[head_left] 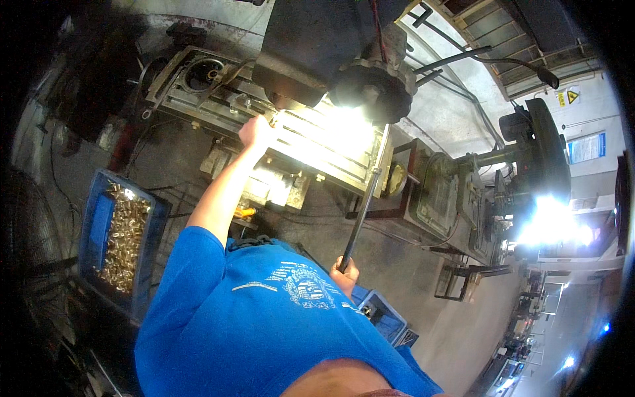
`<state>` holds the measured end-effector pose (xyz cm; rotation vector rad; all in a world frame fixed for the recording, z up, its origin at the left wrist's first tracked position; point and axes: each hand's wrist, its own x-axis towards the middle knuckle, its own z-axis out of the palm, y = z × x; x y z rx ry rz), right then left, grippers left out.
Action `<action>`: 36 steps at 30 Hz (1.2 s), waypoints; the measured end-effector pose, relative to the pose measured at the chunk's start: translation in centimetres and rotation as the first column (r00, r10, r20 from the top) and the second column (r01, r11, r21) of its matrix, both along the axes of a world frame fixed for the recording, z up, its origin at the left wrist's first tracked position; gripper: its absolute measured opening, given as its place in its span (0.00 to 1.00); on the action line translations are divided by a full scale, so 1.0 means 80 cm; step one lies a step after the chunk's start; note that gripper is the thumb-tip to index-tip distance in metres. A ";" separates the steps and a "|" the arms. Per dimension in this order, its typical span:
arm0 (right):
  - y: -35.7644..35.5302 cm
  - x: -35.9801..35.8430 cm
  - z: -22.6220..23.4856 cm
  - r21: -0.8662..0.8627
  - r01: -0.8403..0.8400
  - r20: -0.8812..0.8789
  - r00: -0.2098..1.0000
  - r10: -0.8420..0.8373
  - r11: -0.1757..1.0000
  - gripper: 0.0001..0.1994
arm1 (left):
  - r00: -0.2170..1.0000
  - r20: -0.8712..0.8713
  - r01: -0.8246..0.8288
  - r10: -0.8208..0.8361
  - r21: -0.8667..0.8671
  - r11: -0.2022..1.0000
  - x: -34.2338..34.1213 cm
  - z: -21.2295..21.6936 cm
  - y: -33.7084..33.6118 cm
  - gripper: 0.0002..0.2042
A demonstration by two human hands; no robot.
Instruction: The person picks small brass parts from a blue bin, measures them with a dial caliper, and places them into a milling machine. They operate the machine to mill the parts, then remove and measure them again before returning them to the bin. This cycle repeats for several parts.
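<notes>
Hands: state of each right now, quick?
Left hand: on the machine table; glare hides whether it grips anything.
Right hand: closed around the dark lever.

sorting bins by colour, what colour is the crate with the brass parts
Blue; the crate holding gold-coloured parts shows best in the head view.

— Any signs or labels in view?

— Two, both on the pale wall at the upper right of the frame. One is a small yellow warning sign (568, 97) with a black triangle on it.

— And the other?

— A blue rectangular notice (587, 147) just below it and slightly right, with a white border. No packages or screens show clearly.
</notes>
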<state>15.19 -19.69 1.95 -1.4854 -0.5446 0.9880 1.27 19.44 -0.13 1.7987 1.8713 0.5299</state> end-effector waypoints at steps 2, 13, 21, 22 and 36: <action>0.001 0.001 -0.004 -0.002 0.003 0.036 0.999 -0.003 1.000 0.08 | 1.000 -0.004 -0.002 0.002 -0.001 1.000 0.000 0.002 0.000 0.27; 0.008 0.002 -0.005 0.002 0.002 -0.007 1.000 -0.001 1.000 0.10 | 1.000 0.009 -0.014 0.013 0.011 1.000 0.000 0.004 -0.002 0.28; 0.012 0.001 -0.009 0.057 0.007 -0.035 0.999 -0.005 0.998 0.10 | 1.000 0.024 -0.016 0.016 -0.001 1.000 0.000 0.006 -0.003 0.28; 0.012 0.002 -0.013 0.077 0.002 -0.046 0.999 0.001 0.997 0.10 | 0.999 0.027 -0.019 0.019 0.002 1.000 0.000 0.007 -0.003 0.28; 0.019 0.002 -0.010 0.004 0.000 0.004 1.000 0.000 1.000 0.09 | 1.000 -0.021 -0.010 0.010 0.015 1.000 -0.001 0.010 -0.006 0.29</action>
